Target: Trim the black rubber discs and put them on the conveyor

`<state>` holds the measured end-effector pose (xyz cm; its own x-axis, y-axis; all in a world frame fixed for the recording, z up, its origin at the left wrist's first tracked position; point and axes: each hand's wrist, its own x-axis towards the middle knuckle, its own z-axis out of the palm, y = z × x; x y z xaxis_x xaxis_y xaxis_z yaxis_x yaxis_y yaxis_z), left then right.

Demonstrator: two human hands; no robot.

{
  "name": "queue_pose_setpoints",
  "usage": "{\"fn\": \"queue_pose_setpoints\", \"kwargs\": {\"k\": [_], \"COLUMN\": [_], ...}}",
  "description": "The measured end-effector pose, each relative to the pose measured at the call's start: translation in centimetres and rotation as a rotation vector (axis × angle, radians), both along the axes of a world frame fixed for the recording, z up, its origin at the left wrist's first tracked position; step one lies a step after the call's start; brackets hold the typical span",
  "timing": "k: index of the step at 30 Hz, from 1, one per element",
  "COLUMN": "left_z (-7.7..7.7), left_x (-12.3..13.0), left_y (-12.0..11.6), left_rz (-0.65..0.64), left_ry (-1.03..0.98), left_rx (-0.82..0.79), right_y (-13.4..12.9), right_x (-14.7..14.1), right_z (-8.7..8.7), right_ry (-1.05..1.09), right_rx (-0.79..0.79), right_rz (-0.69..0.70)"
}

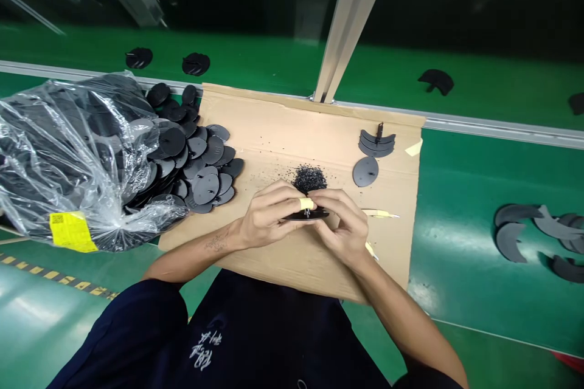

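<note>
- Right now, the left hand point(267, 216) and right hand point(343, 225) are curled closely together, their fingers pinching a thin black disc point(305, 215) seen almost edge-on, with a small pin point(307, 213) showing at its middle.
- Between the hands, a fingertip point(306, 203) is wrapped in yellow tape.
- Just above the grip, a heap of black granules point(310, 179) sits near the middle of the cardboard sheet point(278, 127), with stray specks around it.
- Toward the sheet's left edge lies a spread of black oval discs point(205, 188), overlapping a clear plastic bag point(59, 152) with a yellow label point(73, 232).
- Near the right edge are a single black oval disc point(365, 171) and stacked black arc pieces point(376, 143).
</note>
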<state>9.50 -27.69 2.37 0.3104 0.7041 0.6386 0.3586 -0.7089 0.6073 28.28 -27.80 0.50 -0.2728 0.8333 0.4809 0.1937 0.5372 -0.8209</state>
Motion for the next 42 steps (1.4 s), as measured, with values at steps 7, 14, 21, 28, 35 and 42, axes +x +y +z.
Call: {"fn": "queue_pose_setpoints", "kwargs": {"k": [7, 14, 21, 28, 35, 42], "left_z": [-0.2, -1.4, -2.3, -2.8, -3.0, -3.3], "left_x": [-0.2, -0.6, -1.3, -0.8, -0.8, -1.0], "left_y": [-0.1, -0.2, 1.0, 0.9, 1.3, 1.4], "left_rz": [-0.043, 0.017, 0.03, -0.013, -0.047, -0.084], "left_ry": [-0.066, -0.23, -0.237, -0.201, -0.196, -0.213], "left_rx": [-0.095, -0.423, -0.393, -0.36, -0.323, -0.302], "right_y": [0.1, -0.6, -4.2, -3.1, -0.5, 1.0], "right_x": [-0.4, 3.1, 10.0, 8.2, 5.0, 5.0], "right_z": [0.2, 0.5, -1.2, 0.0, 2.1, 2.6], "right_ry": [0.044, -0.332, -0.895, -0.742, -0.489, -0.525], "right_rx": [-0.053, -0.051, -0.005, -0.038, -0.089, -0.031], "right_rz": [-0.01, -0.041, -0.24, -0.184, 0.03, 0.135]}}
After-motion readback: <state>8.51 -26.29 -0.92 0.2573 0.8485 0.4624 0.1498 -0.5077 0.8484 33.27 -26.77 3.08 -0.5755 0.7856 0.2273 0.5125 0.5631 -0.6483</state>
